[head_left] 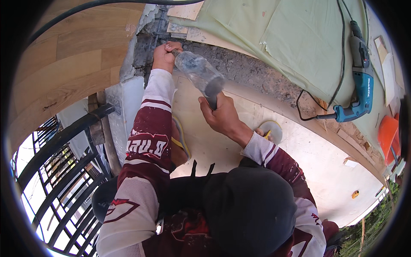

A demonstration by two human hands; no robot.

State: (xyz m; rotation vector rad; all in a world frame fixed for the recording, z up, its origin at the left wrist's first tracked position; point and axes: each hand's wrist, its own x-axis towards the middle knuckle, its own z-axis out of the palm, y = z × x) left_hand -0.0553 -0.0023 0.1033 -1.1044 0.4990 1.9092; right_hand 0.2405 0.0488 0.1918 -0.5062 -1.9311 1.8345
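Observation:
My left hand (165, 55) is wrapped round a chisel (174, 52) at the rough edge of the chipped concrete strip (205, 50). Most of the chisel is hidden by my fingers. Nearer to me, my right hand (223, 115) grips the dark handle of a hammer (199, 73). Its grey head is smeared by motion, with its far end right at the top of the chisel. Whether the two touch, I cannot tell. Both arms wear maroon and white sleeves.
A blue-green power drill (358, 81) with a black cord lies on the pale green sheet (291, 30) at the right. An orange hard hat (388, 137) is beyond it. Wood-look tiles (81, 51) and a black metal railing (64, 139) occupy the left. My sandalled feet stand on a pale board (299, 145).

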